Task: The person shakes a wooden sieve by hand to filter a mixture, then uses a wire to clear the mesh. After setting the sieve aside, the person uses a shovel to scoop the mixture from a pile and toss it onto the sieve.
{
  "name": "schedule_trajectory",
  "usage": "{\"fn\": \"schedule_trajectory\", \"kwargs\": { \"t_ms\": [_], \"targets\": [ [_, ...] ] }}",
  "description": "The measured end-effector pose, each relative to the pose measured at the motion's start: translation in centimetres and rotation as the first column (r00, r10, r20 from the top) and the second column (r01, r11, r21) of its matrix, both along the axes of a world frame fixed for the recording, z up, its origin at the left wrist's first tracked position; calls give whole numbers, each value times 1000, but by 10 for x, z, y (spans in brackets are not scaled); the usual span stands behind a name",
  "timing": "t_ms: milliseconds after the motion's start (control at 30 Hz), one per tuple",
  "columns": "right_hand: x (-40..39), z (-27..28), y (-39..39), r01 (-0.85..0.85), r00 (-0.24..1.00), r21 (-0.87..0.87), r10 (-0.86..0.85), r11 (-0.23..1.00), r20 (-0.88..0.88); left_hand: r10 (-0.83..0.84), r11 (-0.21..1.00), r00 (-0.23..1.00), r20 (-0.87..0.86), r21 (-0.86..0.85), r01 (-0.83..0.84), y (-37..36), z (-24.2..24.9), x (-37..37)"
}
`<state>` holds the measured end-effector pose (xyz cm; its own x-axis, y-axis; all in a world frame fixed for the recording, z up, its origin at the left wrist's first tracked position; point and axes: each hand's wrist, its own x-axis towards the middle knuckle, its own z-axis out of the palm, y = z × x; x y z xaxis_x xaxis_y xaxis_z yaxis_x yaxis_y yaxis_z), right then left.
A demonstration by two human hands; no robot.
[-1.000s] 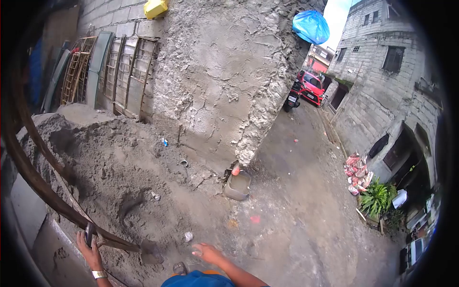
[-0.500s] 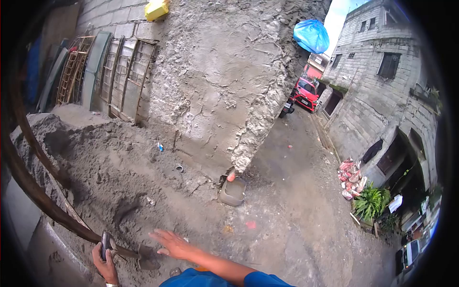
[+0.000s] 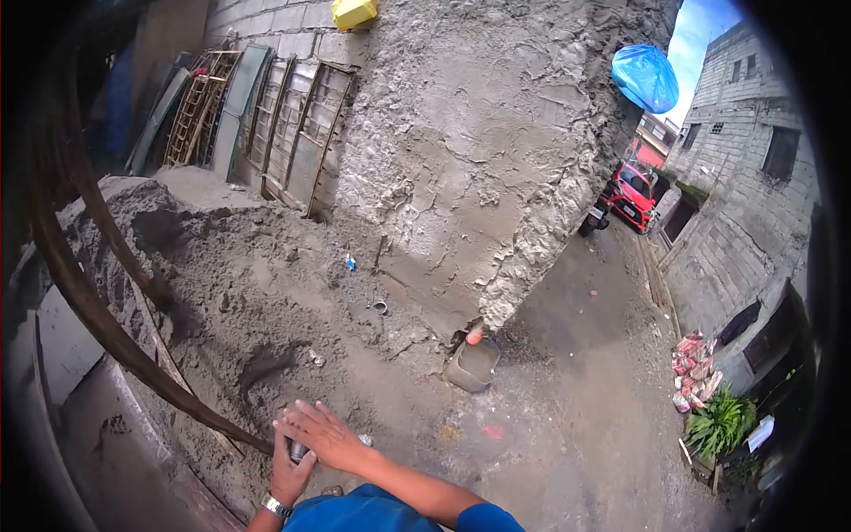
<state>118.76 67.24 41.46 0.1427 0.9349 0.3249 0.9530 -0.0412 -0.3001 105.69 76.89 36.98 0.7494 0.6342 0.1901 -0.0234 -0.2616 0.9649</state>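
Observation:
Low in the head view, my left hand (image 3: pixel 288 470) is closed around a dark grey grip that looks like the end of a shovel handle (image 3: pixel 300 450). A metal-banded watch circles that wrist. My right hand (image 3: pixel 324 436) reaches across from the right, its fingers stretched out and overlapping the left fingers and the top of the grip. Most of the handle is hidden beneath both hands. Beyond them spreads a heap of grey sand or mortar mix (image 3: pixel 239 301), with a hollow dug into its near side.
A dark curved wooden pole (image 3: pixel 133 355) runs along the left. Ahead stands a rough plastered wall (image 3: pixel 470 151), with a cut plastic container (image 3: pixel 472 365) at its foot. Leaning frames (image 3: pixel 297 133) line the back left. A lane with a red car (image 3: pixel 634 195) lies right, beside stacked sacks (image 3: pixel 694 368).
My left hand has moved right with the grip. My right hand has come over onto it from apart. The view has turned left, shifting the scene rightward.

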Motion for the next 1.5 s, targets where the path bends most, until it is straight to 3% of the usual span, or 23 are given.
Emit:
{"fn": "schedule_trajectory", "kwargs": {
  "t_ms": [67,100,167,200,267,300,333,400,467,533,633,700,733,800,933,1033,1167,1333,1400,1467,1500],
  "targets": [
    [12,-1,-7,-44,999,0,44,999,9,-159,980,986,54,-111,165,-8,-4,6],
    [19,-1,-13,-20,999,6,20,1000,28,-118,985,991,56,-121,124,-10,-13,9],
    [34,0,-26,-43,999,-26,42,999,-5,-209,977,978,7,42,209,-5,-42,10],
    [41,0,-32,-22,999,-41,21,999,-41,-178,983,984,8,36,178,-6,-68,14],
    [59,-4,-46,-10,1000,-78,8,997,-26,-107,931,994,31,-348,111,-13,-115,19],
    [68,-7,-54,34,999,-113,-35,993,-10,-102,918,987,-124,-395,45,-19,-110,21],
    [77,-14,-63,15,1000,-118,-17,993,-16,-85,916,988,-130,-399,27,-27,-111,23],
    [95,-25,-82,91,994,-53,-88,994,65,-89,748,968,-235,-658,-91,-39,-119,32],
    [99,-5,-98,98,995,-115,-96,989,29,-93,695,942,-323,-699,-171,-46,-152,38],
    [98,0,-107,113,993,-180,-116,977,-6,-199,566,899,-391,-795,-220,-56,-158,42],
    [98,-1,-115,81,997,-230,-78,970,21,-215,452,920,-329,-868,-205,-62,-160,50],
    [91,0,-112,23,997,-171,-35,985,-72,-198,361,959,-204,-924,-122,-64,-167,54],
    [88,-1,-107,16,997,-172,-29,985,-75,-191,360,960,-207,-924,-127,-63,-171,55],
    [81,-1,-97,-1,999,-110,-4,994,-47,-166,306,985,-43,-952,10,-60,-169,60],
    [76,9,-78,-50,999,-146,49,988,-12,-75,332,997,-23,-943,3,-53,-164,56],
    [73,4,-67,-70,997,-10,70,997,22,-83,362,996,-21,-932,11,-47,-172,47],
    [73,11,-65,-66,995,-144,76,987,61,-91,298,991,-100,-952,-69,-40,-181,38],
    [83,17,-87,-70,991,-345,104,936,80,-140,102,958,-249,-966,-237,-36,-206,56],
    [82,22,-102,-44,982,-439,118,897,144,-188,92,942,-279,-960,-266,-39,-209,74],
    [77,30,-115,-141,985,-506,173,851,16,-259,96,932,-253,-967,-236,-50,-264,84],
    [79,32,-118,-171,984,-515,173,840,-44,-152,26,952,-267,-964,-266,-63,-272,83]
  ]
}}
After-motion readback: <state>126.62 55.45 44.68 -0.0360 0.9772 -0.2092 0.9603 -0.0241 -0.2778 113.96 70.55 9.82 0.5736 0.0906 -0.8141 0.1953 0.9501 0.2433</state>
